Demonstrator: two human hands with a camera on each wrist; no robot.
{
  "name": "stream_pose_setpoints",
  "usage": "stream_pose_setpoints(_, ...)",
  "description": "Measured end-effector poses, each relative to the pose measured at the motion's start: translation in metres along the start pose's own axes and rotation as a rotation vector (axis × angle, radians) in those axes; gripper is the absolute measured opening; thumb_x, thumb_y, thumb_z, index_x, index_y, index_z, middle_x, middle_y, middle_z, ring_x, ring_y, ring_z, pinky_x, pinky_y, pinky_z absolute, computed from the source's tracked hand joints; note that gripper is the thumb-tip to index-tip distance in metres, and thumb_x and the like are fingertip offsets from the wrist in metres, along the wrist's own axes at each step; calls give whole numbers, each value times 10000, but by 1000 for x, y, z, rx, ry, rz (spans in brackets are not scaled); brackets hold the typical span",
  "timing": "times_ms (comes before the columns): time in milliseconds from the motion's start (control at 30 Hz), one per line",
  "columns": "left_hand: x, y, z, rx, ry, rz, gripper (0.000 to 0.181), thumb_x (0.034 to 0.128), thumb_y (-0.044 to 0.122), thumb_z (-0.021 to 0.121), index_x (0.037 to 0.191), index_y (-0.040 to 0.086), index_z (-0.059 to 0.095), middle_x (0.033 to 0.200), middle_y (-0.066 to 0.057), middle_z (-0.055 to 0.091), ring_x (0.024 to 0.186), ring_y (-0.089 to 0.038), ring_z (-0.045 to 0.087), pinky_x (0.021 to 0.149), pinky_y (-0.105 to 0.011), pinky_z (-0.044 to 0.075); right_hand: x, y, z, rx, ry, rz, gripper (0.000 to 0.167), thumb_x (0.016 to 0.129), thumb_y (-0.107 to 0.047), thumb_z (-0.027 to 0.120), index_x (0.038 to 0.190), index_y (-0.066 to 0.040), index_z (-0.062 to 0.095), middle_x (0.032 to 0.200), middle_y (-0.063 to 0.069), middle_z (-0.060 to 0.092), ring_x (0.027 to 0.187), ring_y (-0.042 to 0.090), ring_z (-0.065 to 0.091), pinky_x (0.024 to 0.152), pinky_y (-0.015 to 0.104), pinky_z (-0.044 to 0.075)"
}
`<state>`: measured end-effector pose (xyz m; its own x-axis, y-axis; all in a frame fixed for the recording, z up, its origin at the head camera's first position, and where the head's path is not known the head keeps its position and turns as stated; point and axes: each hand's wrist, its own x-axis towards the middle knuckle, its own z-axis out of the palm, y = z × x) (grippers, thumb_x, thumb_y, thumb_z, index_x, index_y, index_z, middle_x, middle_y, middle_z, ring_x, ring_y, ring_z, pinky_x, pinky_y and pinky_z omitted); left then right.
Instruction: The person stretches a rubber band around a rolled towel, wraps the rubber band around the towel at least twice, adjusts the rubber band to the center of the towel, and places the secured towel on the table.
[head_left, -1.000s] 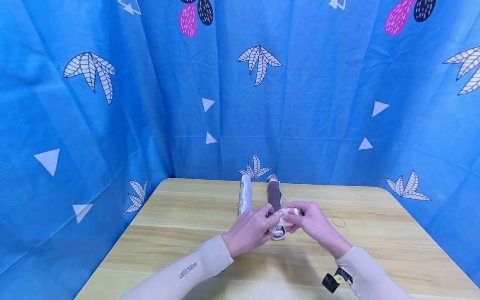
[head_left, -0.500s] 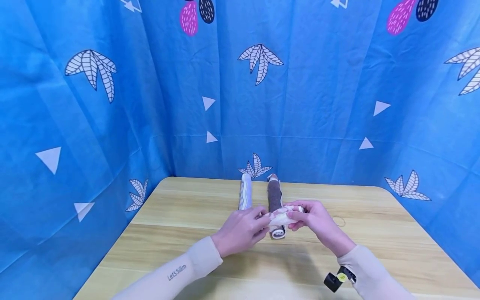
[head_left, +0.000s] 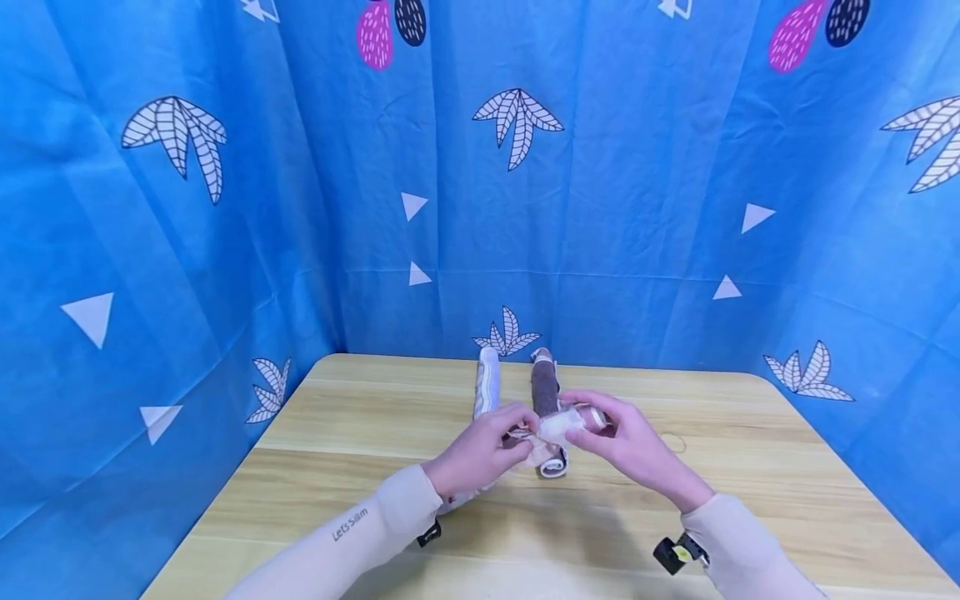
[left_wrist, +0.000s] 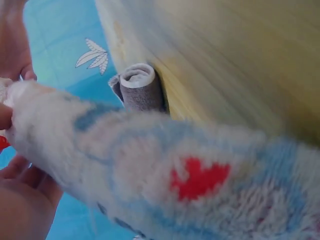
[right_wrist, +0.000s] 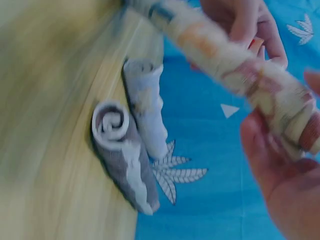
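A rolled towel, pale with a coloured pattern, is held slantwise above the table between both hands. A red patch shows on the towel in the left wrist view. My left hand pinches about its middle with curled fingers, and a thin tan strand seems to cross the roll there. Beside these fingers, the right wrist view shows a small red thing, too unclear to name. My right hand grips the roll's far right end between thumb and fingers. The left lower end passes beneath my left wrist.
Behind the hands lie a brown-grey rolled towel and a pale lilac rolled towel, side by side on the wooden table. A thin rubber band lies to the right. A blue patterned curtain encloses the table's back and sides.
My left hand has drawn a little left and down along the roll, and its fingers now pinch near a thin strand. My right hand's fingers have spread more widely around the right end.
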<state>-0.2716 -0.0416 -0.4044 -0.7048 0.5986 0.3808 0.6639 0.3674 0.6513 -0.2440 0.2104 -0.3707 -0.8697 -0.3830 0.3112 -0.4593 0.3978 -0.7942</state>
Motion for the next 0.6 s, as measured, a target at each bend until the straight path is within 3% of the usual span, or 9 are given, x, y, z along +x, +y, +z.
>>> stream_pose_setpoints(133,2,-3,-4,-170,-48,-65,183,979,119,582,1073,276,574,1060,58,586,915,-111,570,771,-245,504,2,3,-3,-52,-27,-131,452,906,-224,758,1331,-275,615,1323,17,615,1022,169,620,843,293,560)
stream_pose_setpoints(300,4,-5,-6,-238,-113,-86,162,986,111,584,1072,246,564,1063,41,604,898,-97,607,772,-243,527,6,7,-5,-108,-41,-192,331,899,-204,761,1216,-255,680,1195,-40,677,991,141,625,801,295,553)
stream_pose_setpoints(433,4,-5,-5,-216,-109,-108,185,992,134,577,1106,279,561,1061,37,600,889,-109,603,765,-247,525,8,9,-4,-109,-19,-142,235,897,-230,765,1126,-241,711,1091,-37,702,884,140,640,734,280,554)
stream_pose_setpoints(600,-1,0,1,-112,-16,-98,210,1009,281,580,1185,389,542,1166,93,553,986,-136,591,849,-315,537,9,4,-2,-55,42,-6,227,880,-277,783,1087,-206,724,951,28,699,740,163,616,632,265,522)
